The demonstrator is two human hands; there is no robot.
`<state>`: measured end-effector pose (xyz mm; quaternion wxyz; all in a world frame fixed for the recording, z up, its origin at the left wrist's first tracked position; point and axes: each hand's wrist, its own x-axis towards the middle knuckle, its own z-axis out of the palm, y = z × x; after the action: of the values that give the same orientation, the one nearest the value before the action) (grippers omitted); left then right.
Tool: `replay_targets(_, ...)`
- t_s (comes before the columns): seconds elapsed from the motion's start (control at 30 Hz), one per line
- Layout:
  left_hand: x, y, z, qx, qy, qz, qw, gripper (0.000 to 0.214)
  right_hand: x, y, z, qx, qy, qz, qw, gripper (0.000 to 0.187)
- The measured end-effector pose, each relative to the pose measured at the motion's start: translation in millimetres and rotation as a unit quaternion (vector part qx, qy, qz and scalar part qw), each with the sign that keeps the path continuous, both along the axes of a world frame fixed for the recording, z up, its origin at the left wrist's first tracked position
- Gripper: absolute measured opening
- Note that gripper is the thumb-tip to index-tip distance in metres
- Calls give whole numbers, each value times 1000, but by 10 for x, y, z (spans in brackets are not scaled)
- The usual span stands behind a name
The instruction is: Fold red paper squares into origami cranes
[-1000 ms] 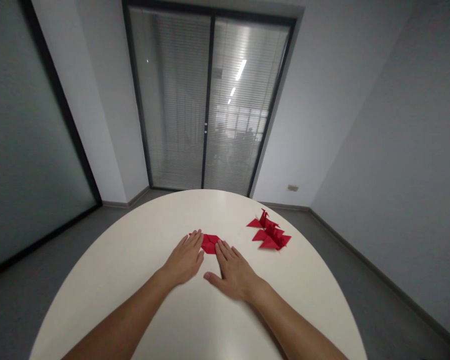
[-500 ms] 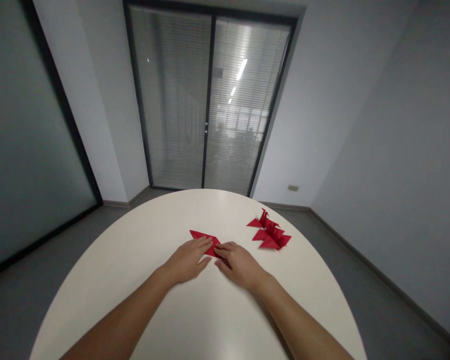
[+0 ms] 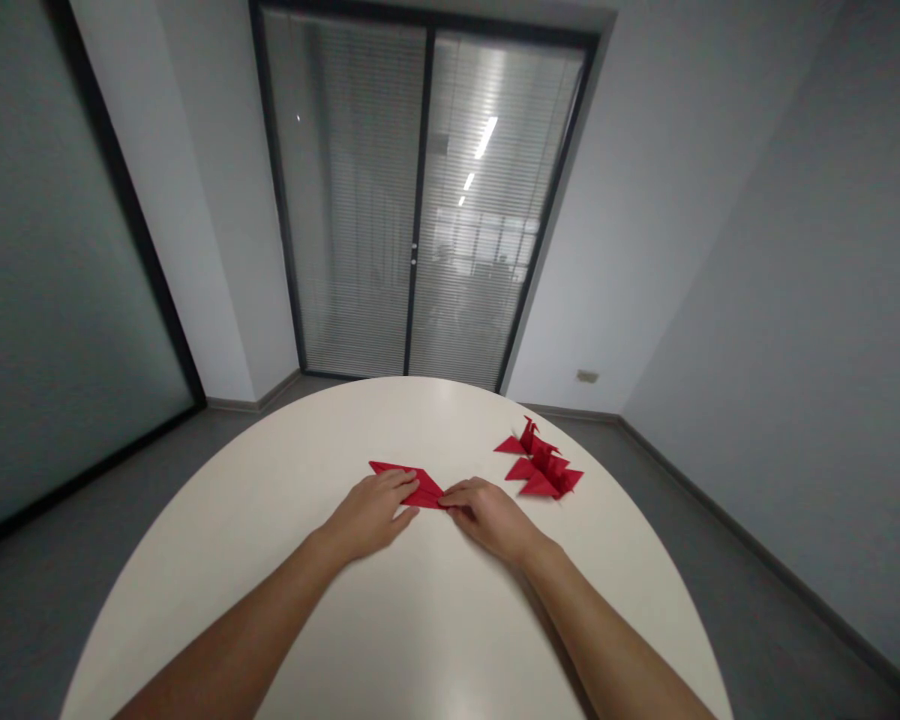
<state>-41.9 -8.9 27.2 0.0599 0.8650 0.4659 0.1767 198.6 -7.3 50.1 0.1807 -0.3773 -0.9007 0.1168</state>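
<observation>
A folded piece of red origami paper [image 3: 426,492] lies flat on the white round table [image 3: 390,640], its pointed left end showing beyond my fingers. My left hand [image 3: 371,510] rests over its left part, fingers stretched out on the paper and thumb apart. At the right tip, my right hand [image 3: 491,515] is closed, thumb and fingers pinched on the corner of the paper. The corner itself is partly hidden under those fingertips.
Several red folded paper cranes [image 3: 544,468] stand in a cluster on the table's right side, beyond my right hand. Past the far table edge are a glass door with blinds [image 3: 416,200] and a wall socket [image 3: 586,377].
The red paper has shifted slightly left, together with my left hand. My right hand has gone from lying on the paper to pinching its right tip, a little further right.
</observation>
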Motion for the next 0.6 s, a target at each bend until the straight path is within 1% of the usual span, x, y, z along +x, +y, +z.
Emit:
replay_targets(0.23, 9, 14, -30, 20, -3, -5, 1000, 39, -14, 23, -46, 26, -48, -42, 998, 35)
replay_targets(0.37, -3, 39, -54, 39, -10, -4, 999, 36, -22, 9, -33, 29, -39, -52, 997, 36)
replay_targets(0.47, -11, 46, -30, 45, -20, -7, 999, 33, -20, -6, -12, 27, -26, -61, 997, 37)
replay_targets(0.6, -7, 31, 32, 38, -35, 6, 999, 30, -24, -29, 10, 22, -21, -60, 998, 36)
